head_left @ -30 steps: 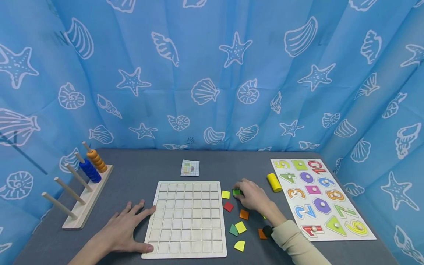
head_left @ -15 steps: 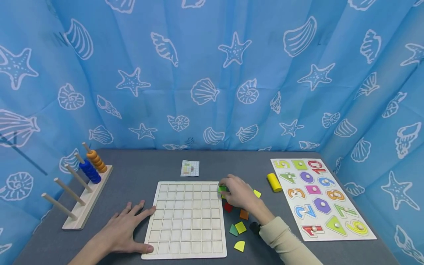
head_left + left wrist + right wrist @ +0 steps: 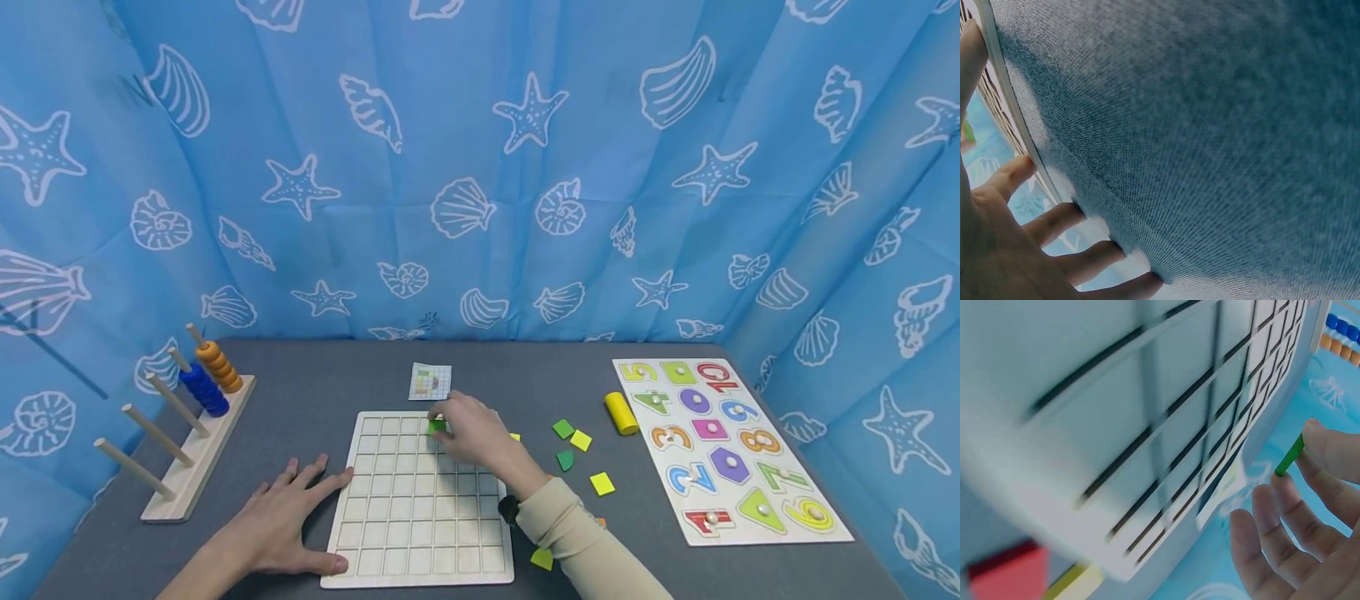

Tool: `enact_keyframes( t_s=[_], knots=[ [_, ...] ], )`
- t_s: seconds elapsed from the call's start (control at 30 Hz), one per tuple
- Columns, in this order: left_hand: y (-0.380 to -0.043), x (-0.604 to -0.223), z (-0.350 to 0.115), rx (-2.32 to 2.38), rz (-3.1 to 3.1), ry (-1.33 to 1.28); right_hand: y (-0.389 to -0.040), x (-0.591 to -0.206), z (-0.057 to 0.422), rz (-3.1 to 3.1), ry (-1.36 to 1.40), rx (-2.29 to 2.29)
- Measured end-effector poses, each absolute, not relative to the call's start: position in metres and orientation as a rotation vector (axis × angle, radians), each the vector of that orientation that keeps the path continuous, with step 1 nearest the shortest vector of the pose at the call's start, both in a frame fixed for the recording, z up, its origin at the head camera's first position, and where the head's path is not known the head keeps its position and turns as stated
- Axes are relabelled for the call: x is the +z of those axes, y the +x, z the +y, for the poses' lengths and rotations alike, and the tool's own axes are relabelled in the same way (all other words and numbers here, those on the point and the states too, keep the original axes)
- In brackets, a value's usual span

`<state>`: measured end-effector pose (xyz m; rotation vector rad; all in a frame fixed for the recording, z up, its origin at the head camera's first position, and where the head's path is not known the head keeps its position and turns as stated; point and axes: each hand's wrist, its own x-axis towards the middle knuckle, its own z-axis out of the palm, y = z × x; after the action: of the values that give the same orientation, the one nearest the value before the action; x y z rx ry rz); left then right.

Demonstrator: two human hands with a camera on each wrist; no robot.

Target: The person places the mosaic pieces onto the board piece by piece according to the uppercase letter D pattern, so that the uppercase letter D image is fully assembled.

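Note:
My right hand (image 3: 476,433) pinches a small green square tile (image 3: 437,427) over the far row of a wooden grid board (image 3: 422,506). In the right wrist view the thin green tile (image 3: 1289,455) is held edge-on between thumb and fingertips, and the other fingers are loosely bent. My left hand (image 3: 281,521) lies spread at the board's left side, thumb and index fingertip on its edge. The left wrist view shows the left hand's fingers (image 3: 1054,222) reaching down to the grey cloth beside the board's rim. The right forearm hides some tiles.
Right of the board lie loose tiles, among them a yellow square (image 3: 602,483), a green square (image 3: 562,428) and a red one (image 3: 1010,575). A printed card (image 3: 430,381) lies behind the board. Farther out are a yellow cylinder (image 3: 621,413), a number puzzle (image 3: 738,450) and a bead stacker (image 3: 187,467).
My right hand took the green tile from among the loose pieces and carried it left, over the board's far edge. The left hand has stayed put.

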<state>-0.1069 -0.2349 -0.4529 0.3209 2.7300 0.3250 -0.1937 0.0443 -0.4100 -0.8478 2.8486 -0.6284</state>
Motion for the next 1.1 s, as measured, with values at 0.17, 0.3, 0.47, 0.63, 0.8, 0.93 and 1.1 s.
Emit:
enact_keyframes(
  t_s=[0.17,0.3,0.47,0.63,0.8,0.93,1.1],
  knots=[
    [-0.107,-0.453,-0.235,0.321,2.739,0.307,-0.194,-0.412,0.016,2.819,-0.873,-0.611],
    [-0.108,-0.454,-0.234,0.31,2.741,0.301,-0.193,-0.416,-0.001,2.816,-0.868,-0.568],
    [-0.109,-0.453,-0.232,0.297,2.731,0.276,-0.193,-0.42,-0.016,2.818,-0.865,-0.534],
    [-0.107,-0.453,-0.232,0.296,2.735,0.273,-0.193,-0.424,-0.024,2.808,-0.882,-0.542],
    [-0.105,-0.452,-0.233,0.299,2.741,0.283,-0.193,-0.43,-0.029,2.841,-0.878,-0.488],
    [-0.106,-0.452,-0.233,0.292,2.743,0.289,-0.195,-0.433,-0.032,2.872,-0.862,-0.473],
    [-0.107,-0.453,-0.233,0.297,2.734,0.286,-0.196,-0.436,-0.033,2.893,-0.842,-0.45]
  ],
)
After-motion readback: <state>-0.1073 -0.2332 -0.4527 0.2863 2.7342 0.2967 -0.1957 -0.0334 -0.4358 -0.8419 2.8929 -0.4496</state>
